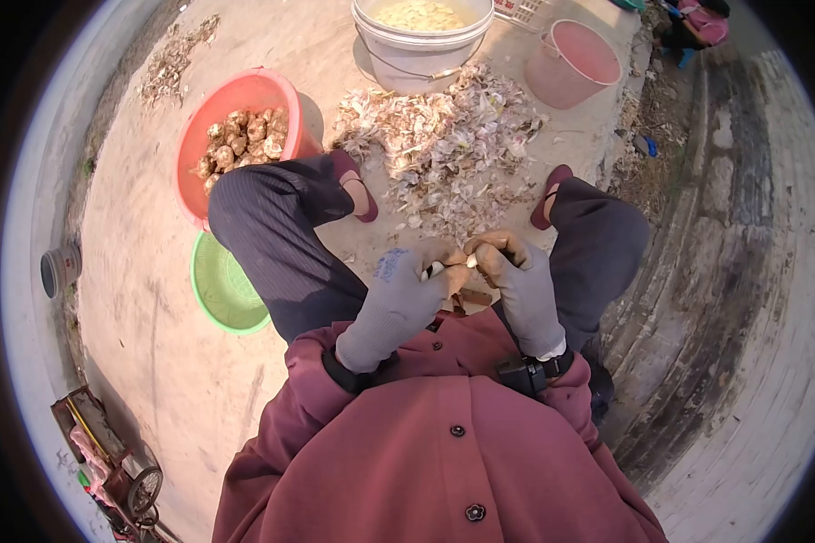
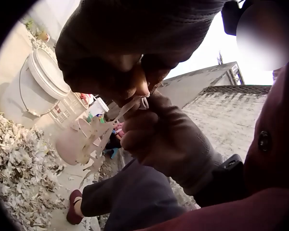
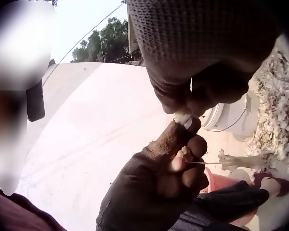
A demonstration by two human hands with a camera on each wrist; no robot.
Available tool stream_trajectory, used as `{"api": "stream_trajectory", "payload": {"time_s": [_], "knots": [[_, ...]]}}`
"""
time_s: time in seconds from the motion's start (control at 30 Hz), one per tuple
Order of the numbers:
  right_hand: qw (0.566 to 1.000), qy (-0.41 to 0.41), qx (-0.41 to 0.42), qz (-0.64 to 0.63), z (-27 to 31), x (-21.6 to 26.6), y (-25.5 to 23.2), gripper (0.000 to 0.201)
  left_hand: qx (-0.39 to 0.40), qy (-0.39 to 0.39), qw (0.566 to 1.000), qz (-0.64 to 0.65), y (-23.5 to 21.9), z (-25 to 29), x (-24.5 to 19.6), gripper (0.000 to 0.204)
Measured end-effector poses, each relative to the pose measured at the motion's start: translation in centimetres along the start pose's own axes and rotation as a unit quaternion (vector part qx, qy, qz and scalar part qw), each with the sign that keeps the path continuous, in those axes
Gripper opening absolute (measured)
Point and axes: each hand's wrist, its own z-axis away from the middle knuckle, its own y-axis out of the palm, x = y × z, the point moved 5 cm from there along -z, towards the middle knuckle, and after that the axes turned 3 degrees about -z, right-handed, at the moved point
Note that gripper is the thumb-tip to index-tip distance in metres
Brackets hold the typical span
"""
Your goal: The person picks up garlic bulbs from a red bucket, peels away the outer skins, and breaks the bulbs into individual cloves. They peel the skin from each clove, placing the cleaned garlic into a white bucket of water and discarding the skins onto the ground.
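Note:
Both hands wear grey gloves with brown-stained fingers and meet in front of the lap. My left hand [image 1: 398, 294] curls its fingers round a garlic clove [image 3: 177, 163], pinkish at one side, seen in the right wrist view. A second, whiter clove [image 1: 472, 261] sits between the two hands' fingertips. My right hand [image 1: 523, 294] pinches at this white clove from the other side. In the left wrist view, thin strips of garlic skin [image 2: 127, 108] hang by the fingers. The glove fingers cover much of both cloves.
Garlic peels [image 1: 453, 136] lie heaped between the feet. Beyond stand a white bucket [image 1: 417, 63] of pale cloves and a pink bucket [image 1: 543, 77]. A red basin [image 1: 190, 163] of garlic bulbs [image 1: 244, 136] and a green basket [image 1: 206, 281] are on the left. A person [image 1: 702, 27] sits far right.

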Motion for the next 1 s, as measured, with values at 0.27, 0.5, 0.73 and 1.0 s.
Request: {"api": "stream_trajectory", "payload": {"time_s": [0.27, 0.5, 0.73, 1.0], "knots": [[0.996, -0.035, -0.011, 0.085, -0.7, -0.7, 0.7, 0.024, -0.018, -0.043, 0.995, 0.09, 0.5, -1.3, 1.4, 0.021], [0.996, 0.016, -0.022, 0.085, -2.2, -1.8, 0.4, 0.03, -0.015, -0.029, 0.995, 0.099, 0.9, -1.9, 0.3, 0.018], [0.943, -0.171, 0.001, 0.285, -4.3, -0.1, 0.0, 0.033, 0.03, -0.034, 0.988, 0.151, 0.3, -2.4, 0.0, 0.016], [0.995, -0.081, -0.052, -0.035, -8.3, 4.8, 0.0, 0.054, -0.064, -0.129, 0.939, 0.313, -1.9, -3.6, 3.8, 0.032]]}}
